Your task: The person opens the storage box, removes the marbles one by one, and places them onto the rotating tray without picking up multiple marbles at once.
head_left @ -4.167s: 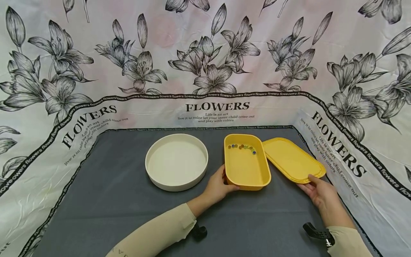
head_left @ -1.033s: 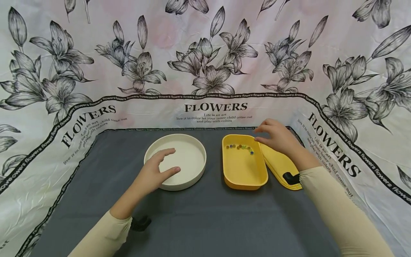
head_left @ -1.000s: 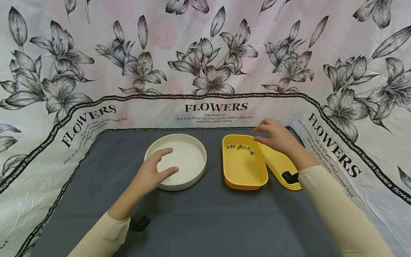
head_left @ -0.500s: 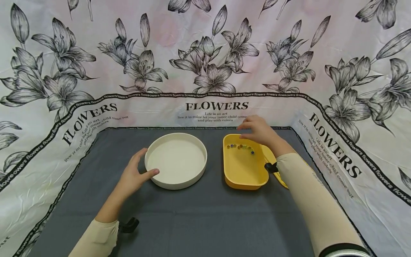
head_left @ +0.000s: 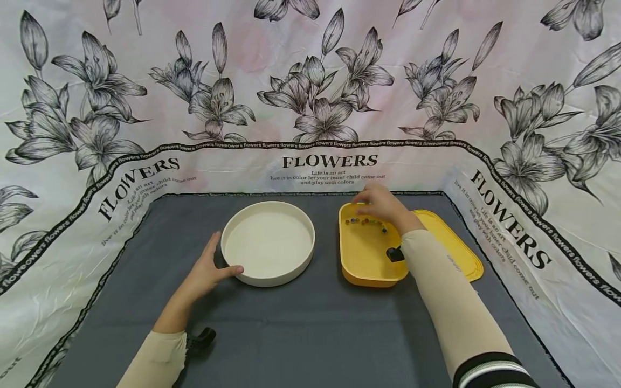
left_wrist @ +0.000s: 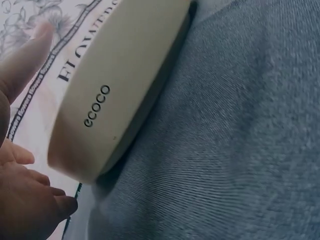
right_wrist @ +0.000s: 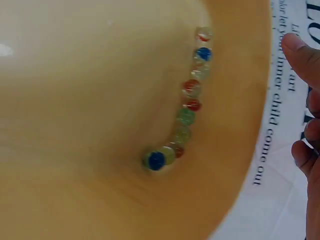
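Note:
A round cream-white tray [head_left: 268, 245] lies left of centre, its side marked "ecoco" in the left wrist view. My left hand [head_left: 205, 272] is at its left edge, thumb by the front rim, fingers spread; whether it touches cannot be told. A yellow rectangular box [head_left: 367, 258] stands open to the right. Inside, several glass marbles [right_wrist: 186, 116] form a curved row along the far wall, with blue, red and green swirls. Above the box's far edge hovers my right hand [head_left: 380, 202], fingers loosely bent, holding nothing visible.
The yellow lid [head_left: 456, 245] lies right of the box, partly covered by my right sleeve. A grey cloth [head_left: 301, 334] covers the table. Behind and at the sides stands a white flower-printed cloth [head_left: 320, 97].
My right hand first left the lid, then moved left over the box. My left hand let go of the box and went to the tray's left edge. The marbles stayed put.

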A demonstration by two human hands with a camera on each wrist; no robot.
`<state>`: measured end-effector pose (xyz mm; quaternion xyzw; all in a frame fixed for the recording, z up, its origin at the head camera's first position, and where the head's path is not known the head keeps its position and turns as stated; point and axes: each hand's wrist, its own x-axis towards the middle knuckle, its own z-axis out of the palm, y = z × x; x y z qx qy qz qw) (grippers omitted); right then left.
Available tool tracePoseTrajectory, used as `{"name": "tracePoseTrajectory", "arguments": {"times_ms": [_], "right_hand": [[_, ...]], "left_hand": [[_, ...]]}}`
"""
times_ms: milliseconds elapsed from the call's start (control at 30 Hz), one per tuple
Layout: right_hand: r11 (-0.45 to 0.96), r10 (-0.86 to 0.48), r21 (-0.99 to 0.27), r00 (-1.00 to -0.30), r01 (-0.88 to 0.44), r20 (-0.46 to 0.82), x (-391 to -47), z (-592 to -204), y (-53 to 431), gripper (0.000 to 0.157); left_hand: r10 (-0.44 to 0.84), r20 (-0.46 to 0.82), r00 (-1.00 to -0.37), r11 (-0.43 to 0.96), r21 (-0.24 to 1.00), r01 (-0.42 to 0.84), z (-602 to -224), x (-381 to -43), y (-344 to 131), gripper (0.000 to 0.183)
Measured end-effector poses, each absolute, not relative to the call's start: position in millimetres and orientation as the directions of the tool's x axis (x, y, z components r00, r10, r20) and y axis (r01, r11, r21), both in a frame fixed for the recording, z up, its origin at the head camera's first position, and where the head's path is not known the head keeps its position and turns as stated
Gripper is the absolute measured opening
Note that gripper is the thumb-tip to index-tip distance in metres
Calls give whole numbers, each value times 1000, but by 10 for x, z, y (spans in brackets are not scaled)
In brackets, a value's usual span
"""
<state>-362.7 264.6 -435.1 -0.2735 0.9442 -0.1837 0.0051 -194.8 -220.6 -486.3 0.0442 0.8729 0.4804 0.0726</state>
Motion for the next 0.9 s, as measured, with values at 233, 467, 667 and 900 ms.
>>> {"name": "tracePoseTrajectory", "arguments": {"times_ms": [233, 467, 667, 900], "right_hand": [[821, -445, -412, -895, -395, -29, -3630, -4468, 2555, 27], [838, -451, -352, -892, -417, -16, -3675, -4554, 2497, 29], [844, -475, -310, -878, -437, -55, -3700, -4612, 2451, 28], [867, -469, -207, -883, -453, -34, -3708, -4643, 2420, 26]], "left_hand": [[162, -113, -980, 507, 862, -16, -4997, -1918, -2234, 136], [196, -44, -980, 386, 922, 36, -5032, -1969, -2215, 133], [196, -15, -980, 337, 940, 53, -5059, -1987, -2200, 130], [194, -19, -981, 297, 954, 40, -5098, -1979, -2168, 128]]}}
